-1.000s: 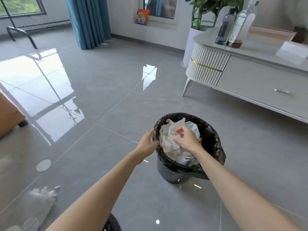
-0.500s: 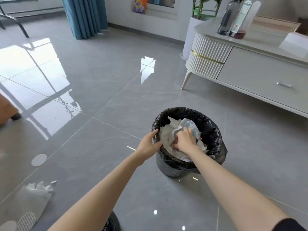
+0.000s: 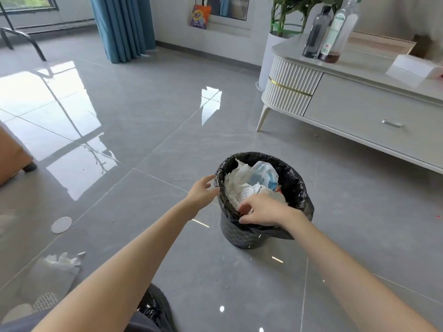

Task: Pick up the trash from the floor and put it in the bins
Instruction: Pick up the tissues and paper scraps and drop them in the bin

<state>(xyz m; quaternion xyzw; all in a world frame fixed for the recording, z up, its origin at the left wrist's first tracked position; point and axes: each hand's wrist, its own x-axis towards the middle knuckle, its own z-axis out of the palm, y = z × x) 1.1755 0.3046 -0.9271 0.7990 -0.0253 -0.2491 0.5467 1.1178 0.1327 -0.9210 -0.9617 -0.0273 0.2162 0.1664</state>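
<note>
A small black bin with a black liner stands on the grey floor. White crumpled paper and a blue-white packet fill it. My left hand has relaxed fingers touching the bin's left rim. My right hand is at the near rim, thumb and curled fingers pinching the liner edge. A clear plastic wrapper and a white round disc lie on the floor at the lower left.
A white sideboard with two bottles and a tissue box stands at the right. Behind it is a potted plant. A blue curtain hangs at the back, and an orange piece of furniture is at the left.
My right hand has come up off the trash it pressed down and moved back to the bin's near rim. My left hand stays at the left rim.
</note>
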